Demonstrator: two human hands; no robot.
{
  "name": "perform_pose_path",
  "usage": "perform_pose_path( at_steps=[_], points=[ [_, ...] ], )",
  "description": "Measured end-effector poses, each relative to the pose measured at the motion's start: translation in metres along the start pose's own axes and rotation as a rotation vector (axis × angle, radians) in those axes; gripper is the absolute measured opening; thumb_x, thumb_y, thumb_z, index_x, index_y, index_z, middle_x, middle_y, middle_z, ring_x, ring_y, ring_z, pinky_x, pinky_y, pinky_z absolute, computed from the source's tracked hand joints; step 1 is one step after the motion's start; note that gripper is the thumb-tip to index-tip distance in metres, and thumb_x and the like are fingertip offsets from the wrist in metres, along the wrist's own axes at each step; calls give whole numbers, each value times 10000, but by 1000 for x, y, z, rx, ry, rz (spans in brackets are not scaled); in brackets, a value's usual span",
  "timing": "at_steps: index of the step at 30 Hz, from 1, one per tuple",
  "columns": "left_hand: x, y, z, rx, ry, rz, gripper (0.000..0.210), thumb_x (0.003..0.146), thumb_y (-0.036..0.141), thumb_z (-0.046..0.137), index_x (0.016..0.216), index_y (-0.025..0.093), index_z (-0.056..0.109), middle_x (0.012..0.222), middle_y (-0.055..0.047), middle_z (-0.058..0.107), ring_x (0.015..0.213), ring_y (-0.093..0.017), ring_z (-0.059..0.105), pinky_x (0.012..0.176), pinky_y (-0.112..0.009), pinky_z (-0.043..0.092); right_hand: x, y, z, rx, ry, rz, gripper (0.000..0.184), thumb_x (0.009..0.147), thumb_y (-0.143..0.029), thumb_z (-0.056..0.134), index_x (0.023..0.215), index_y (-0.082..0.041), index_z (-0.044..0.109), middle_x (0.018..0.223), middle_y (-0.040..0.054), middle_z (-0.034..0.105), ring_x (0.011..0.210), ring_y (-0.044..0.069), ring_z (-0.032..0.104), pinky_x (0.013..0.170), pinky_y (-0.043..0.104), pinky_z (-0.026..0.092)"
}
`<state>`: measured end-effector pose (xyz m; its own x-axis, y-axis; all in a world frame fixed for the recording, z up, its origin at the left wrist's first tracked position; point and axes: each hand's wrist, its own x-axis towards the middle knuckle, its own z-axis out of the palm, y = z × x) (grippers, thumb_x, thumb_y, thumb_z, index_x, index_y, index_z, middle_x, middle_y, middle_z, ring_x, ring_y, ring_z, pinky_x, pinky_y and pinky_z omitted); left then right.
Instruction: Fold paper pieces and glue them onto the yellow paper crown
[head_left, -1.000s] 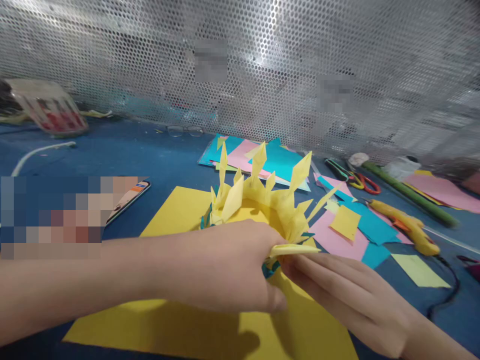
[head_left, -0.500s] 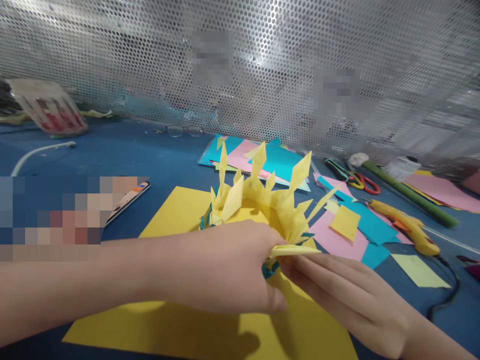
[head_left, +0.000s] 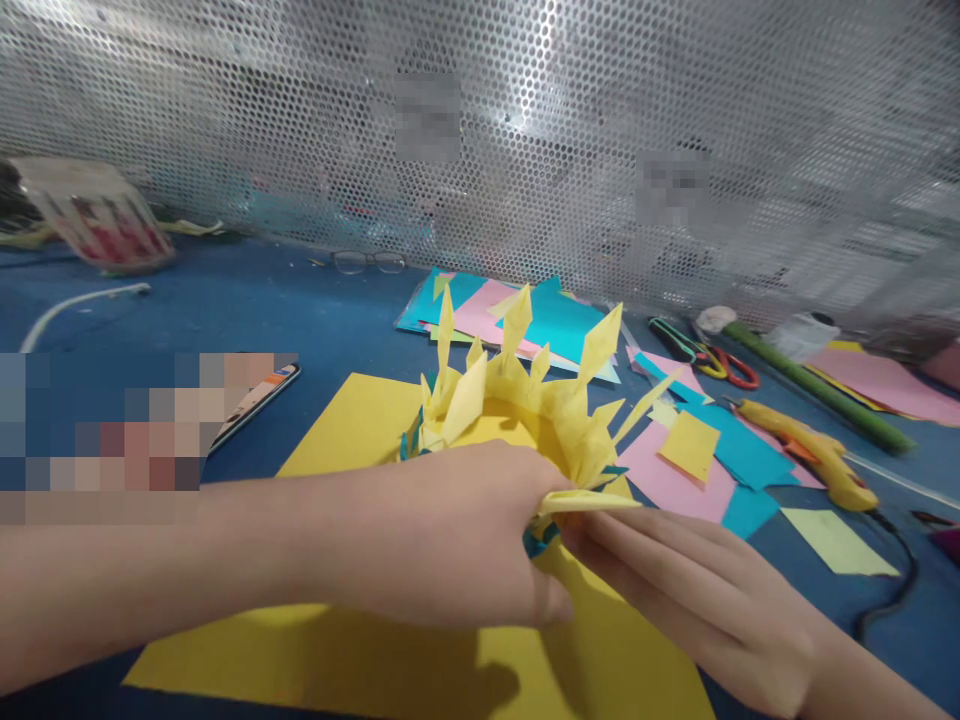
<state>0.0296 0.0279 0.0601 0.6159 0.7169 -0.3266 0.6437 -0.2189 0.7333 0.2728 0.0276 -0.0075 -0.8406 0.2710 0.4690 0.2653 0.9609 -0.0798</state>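
A yellow paper crown point(head_left: 540, 395) with folded upright points and teal pieces along its outer side stands on a large yellow sheet point(head_left: 337, 425). My left hand point(head_left: 480, 535) reaches across its near side, fingers closed round the band, and hides much of the front edge. From the right, my right hand point(head_left: 697, 580) has its fingers pressed together against the same near-right part of the band. One yellow point sticks out sideways between the two hands. Both sets of fingertips are partly hidden.
Right of the crown lie paper scraps point(head_left: 690, 445), a yellow glue gun point(head_left: 810, 450) with a black cord, scissors point(head_left: 727, 365) and a green stick point(head_left: 817, 385). Behind are a paper stack point(head_left: 495, 310) and glasses point(head_left: 369, 262). A phone point(head_left: 259, 400) and a jar point(head_left: 97, 215) stand left.
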Motion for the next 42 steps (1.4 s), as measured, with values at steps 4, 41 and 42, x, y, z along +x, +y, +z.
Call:
perform_pose_path(
  at_steps=[4, 41, 42],
  points=[
    [0, 0, -1, -2, -13, -11, 117, 735, 296, 668, 816, 252, 598, 843, 8, 746, 749, -230, 690, 645, -314, 475, 0, 0, -1, 7, -7, 9, 483, 983, -53, 346, 1455, -70, 444, 1174, 164, 752, 1075, 223, 732, 925, 252, 605],
    [-3, -4, 4, 76, 52, -20, 194, 854, 252, 537, 981, 248, 684, 876, -58, 738, 1012, -315, 673, 811, -358, 497, 2, 0, 1, -75, 17, 18, 362, 968, -64, 403, 1237, -119, 640, 1110, 137, 774, 1015, 212, 745, 898, 282, 620],
    [-3, -4, 5, 58, 53, -6, 200, 858, 250, 532, 988, 247, 684, 885, -64, 740, 1023, -321, 671, 816, -364, 497, 3, 0, 1, -70, 22, 21, 357, 970, -66, 402, 1235, -114, 637, 1106, 144, 774, 1011, 216, 747, 894, 289, 622]
  ],
)
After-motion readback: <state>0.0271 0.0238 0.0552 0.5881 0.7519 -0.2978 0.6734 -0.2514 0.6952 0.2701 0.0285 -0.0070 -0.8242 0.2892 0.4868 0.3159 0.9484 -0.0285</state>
